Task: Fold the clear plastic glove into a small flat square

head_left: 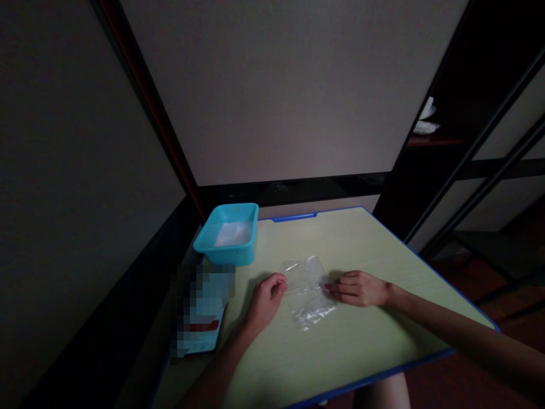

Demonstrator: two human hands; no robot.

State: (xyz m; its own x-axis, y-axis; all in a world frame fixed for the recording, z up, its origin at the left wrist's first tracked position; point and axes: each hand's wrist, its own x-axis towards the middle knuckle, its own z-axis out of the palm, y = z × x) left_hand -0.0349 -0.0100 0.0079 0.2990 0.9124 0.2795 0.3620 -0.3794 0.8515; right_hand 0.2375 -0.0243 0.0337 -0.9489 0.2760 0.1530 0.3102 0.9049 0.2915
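Note:
A clear plastic bag [313, 295], thin and wrinkled, lies flat on the pale tabletop between my two hands. My left hand [268, 298] has its thumb and fingers pinched together at the bag's left edge. On the opposite side, my right hand [357, 288] rests palm down, its fingertips closed on the bag's right edge. Beyond my left hand stands a turquoise plastic basket [232, 253], with a flat white sheet or packet [233, 233] inside; what exactly it is I cannot tell.
The small table [340, 238] has a blue rim and a blue handle strip [294, 217] at its far edge. A phone-like device [204, 318], partly pixelated, lies at the left edge. Cabinet panels [289, 102] rise behind, and a dark open shelf [430, 142] is at the right.

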